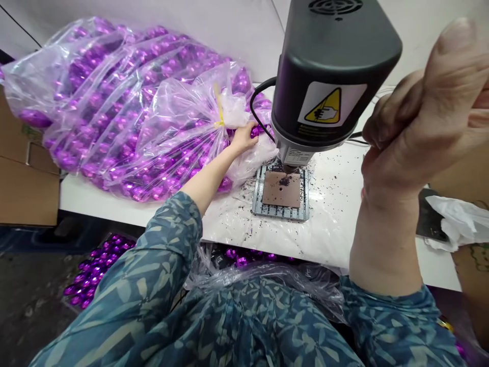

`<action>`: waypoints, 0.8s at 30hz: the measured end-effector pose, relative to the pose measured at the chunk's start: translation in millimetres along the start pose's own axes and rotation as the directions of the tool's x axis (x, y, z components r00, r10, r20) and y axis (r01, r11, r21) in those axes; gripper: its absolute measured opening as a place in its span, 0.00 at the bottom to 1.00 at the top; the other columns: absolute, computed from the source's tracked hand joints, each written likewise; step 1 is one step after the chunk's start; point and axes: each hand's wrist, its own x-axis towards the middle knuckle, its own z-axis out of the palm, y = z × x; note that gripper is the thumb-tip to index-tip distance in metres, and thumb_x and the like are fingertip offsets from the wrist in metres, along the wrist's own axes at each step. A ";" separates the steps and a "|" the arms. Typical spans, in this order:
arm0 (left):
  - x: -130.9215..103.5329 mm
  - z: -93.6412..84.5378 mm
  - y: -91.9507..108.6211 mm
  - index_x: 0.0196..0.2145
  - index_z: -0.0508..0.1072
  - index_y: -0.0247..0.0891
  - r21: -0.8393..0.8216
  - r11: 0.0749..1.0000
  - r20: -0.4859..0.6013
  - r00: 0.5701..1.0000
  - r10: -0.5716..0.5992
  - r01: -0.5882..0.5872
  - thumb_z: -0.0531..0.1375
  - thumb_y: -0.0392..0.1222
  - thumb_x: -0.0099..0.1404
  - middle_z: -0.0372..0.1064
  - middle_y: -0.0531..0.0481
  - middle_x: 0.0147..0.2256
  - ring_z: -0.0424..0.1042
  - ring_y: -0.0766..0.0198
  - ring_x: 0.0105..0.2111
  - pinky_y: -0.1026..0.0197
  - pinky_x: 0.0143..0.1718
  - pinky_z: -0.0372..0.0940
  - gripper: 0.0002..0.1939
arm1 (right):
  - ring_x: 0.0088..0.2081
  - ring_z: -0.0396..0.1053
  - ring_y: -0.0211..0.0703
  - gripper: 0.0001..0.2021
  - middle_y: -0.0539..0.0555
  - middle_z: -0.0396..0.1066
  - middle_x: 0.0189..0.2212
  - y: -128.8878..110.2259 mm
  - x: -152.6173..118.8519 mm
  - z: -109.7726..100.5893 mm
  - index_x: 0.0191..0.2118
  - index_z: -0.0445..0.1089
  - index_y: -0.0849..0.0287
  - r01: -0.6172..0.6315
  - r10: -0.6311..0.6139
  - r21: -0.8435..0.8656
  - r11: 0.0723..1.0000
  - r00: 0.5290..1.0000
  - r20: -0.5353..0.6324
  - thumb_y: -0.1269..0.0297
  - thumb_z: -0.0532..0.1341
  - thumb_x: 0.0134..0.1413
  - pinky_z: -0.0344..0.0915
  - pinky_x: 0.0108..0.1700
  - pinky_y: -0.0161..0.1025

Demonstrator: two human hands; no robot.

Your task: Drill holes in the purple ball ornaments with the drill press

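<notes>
My left hand (pixel 244 138) reaches out past the knot of a big clear plastic bag (pixel 160 109) and has its fingers closed on a shiny purple faceted ball (pixel 254 132). The bag bulges with similar balls and is tied with a yellow strip (pixel 219 107). My right hand (pixel 428 112) is raised beside the black motor housing of a bench drill (pixel 336 56), fingers curled; what they grip, if anything, is hidden. Below the drill head lies a brown square board (pixel 281 189) with a small dark hole, on a grey slotted base plate (pixel 280 213).
Dark shavings litter the white table (pixel 229 224) around the base plate. A tray of purple balls (pixel 101 267) sits low at the left, and more lie in an open plastic bag (pixel 263 272) at my lap. Cardboard (pixel 28 173) stands left; crumpled white plastic (pixel 464 219) lies right.
</notes>
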 end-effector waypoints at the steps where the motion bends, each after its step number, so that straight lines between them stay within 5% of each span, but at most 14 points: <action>1: -7.8 -2.2 5.1 0.49 0.76 0.37 -0.098 0.994 -0.008 0.998 -0.056 0.055 0.69 0.38 0.62 0.81 0.42 0.46 0.76 0.48 0.56 0.48 0.59 0.74 0.17 | 0.15 0.49 0.27 0.34 0.43 0.34 0.14 0.2 0.0 0.2 0.18 0.53 0.59 0.002 -0.002 0.004 1.000 1.000 -0.005 0.36 0.69 0.46 0.38 0.20 0.35; 5: -56.4 -23.2 31.9 0.47 0.76 0.39 -0.492 0.826 0.119 0.961 -0.251 0.277 0.62 0.50 0.73 0.80 0.45 0.39 0.80 0.58 0.43 0.56 0.43 0.78 0.13 | 0.15 0.50 0.28 0.32 0.44 0.36 0.15 3.2 0.2 1.3 0.19 0.53 0.58 -0.014 0.015 0.022 1.000 0.999 -0.030 0.36 0.69 0.45 0.37 0.22 0.36; 8: -100.3 -42.7 52.1 0.49 0.76 0.39 -0.619 0.727 0.176 0.955 -0.240 0.297 0.61 0.56 0.74 0.80 0.43 0.42 0.80 0.58 0.42 0.57 0.41 0.78 0.18 | 0.15 0.50 0.28 0.29 0.44 0.37 0.15 5.0 -0.1 2.3 0.18 0.56 0.59 -0.019 0.021 0.035 0.999 0.998 -0.066 0.42 0.68 0.47 0.38 0.22 0.36; 11: -138.5 -50.2 64.6 0.52 0.76 0.41 -0.625 0.730 0.208 0.960 -0.186 0.277 0.61 0.62 0.75 0.80 0.42 0.44 0.81 0.57 0.44 0.54 0.42 0.78 0.22 | 0.15 0.50 0.27 0.27 0.43 0.40 0.15 4.8 -0.4 3.1 0.20 0.54 0.58 -0.012 0.014 0.037 0.999 0.998 -0.058 0.43 0.67 0.49 0.39 0.23 0.36; 17: -180.0 -20.2 65.3 0.57 0.73 0.45 -0.601 0.721 0.362 0.922 -0.138 0.344 0.67 0.60 0.72 0.80 0.44 0.50 0.81 0.60 0.43 0.55 0.43 0.78 0.24 | 0.14 0.50 0.25 0.30 0.42 0.44 0.13 6.8 1.4 5.5 0.20 0.49 0.56 0.001 0.001 0.076 0.997 1.000 -0.028 0.41 0.67 0.46 0.36 0.20 0.35; 20: -181.2 -4.4 62.5 0.60 0.72 0.43 -0.571 0.748 0.359 0.922 -0.143 0.338 0.72 0.53 0.67 0.78 0.42 0.55 0.80 0.56 0.51 0.52 0.51 0.77 0.29 | 0.13 0.50 0.25 0.31 0.41 0.42 0.12 7.5 2.2 6.9 0.20 0.48 0.56 0.000 0.003 0.086 0.996 0.999 -0.039 0.40 0.67 0.43 0.35 0.19 0.35; 24: -172.4 6.9 58.0 0.63 0.72 0.42 -0.509 0.803 0.359 0.924 -0.131 0.311 0.76 0.47 0.61 0.78 0.42 0.55 0.79 0.55 0.50 0.48 0.56 0.75 0.35 | 0.13 0.49 0.23 0.31 0.41 0.44 0.12 4.8 1.0 7.5 0.20 0.49 0.57 -0.013 0.016 0.088 0.996 0.999 -0.040 0.40 0.67 0.43 0.36 0.21 0.34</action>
